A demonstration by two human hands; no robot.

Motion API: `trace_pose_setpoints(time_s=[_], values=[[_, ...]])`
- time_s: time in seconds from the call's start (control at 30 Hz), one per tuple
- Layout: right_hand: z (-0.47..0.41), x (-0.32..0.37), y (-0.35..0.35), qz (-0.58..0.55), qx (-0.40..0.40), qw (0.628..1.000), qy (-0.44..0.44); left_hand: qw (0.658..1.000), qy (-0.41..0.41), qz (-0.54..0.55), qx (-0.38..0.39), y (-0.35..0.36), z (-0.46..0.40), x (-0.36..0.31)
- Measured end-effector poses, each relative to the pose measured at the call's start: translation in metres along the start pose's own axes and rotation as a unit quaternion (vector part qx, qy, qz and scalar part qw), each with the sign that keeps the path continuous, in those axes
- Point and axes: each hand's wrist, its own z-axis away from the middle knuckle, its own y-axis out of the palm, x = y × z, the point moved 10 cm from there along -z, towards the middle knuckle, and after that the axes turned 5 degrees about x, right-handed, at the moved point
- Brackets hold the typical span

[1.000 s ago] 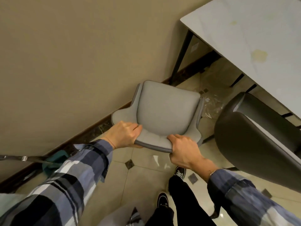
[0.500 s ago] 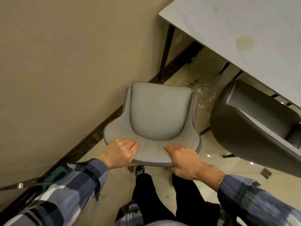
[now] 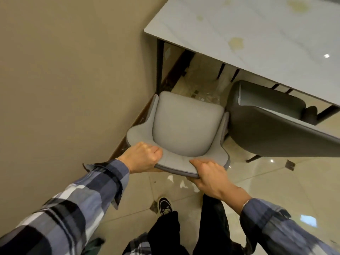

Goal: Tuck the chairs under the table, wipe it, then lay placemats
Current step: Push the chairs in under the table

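1. Your left hand (image 3: 142, 157) was closed over the top edge of the light grey chair (image 3: 184, 124), thumb on the padding and fingers curled behind it.
2. Your right hand (image 3: 207, 174) gripped the same edge just beside it, fingers wrapped under the rim.
3. The chair stood right ahead of your hands, its seat pointing at the gap under the table (image 3: 248, 32), close to the wall (image 3: 64, 80) on your left.
4. To the right of your hands, a dark grey chair (image 3: 266, 126) sat nearly touching the light one, already partly under the tabletop.
5. Judging by its padded shell and thin legs, the chair was probably light but awkward; the backrest top gave the firmest hold, and the glossy floor (image 3: 276, 190) would likely let it slide.
6. Beyond both chairs, the tabletop showed yellowish stains (image 3: 236, 43) not yet wiped.
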Motion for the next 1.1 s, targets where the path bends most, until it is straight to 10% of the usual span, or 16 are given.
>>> trace_pose_setpoints(time_s=[0.33,0.67,1.1], values=[[-0.029,0.002,-0.029,0.110,-0.061,0.990,-0.071,0.983,-0.054,0.015,-0.176,-0.023,-0.001,0.024],[-0.075,-0.097,-0.125,0.069,-0.135,0.988,0.039,0.979,-0.062,-0.019,-0.192,-0.026,-0.129,0.069],[-0.158,-0.061,-0.140,-0.004,-0.193,0.981,0.026,0.978,0.052,-0.014,-0.200,-0.034,-0.132,0.179]])
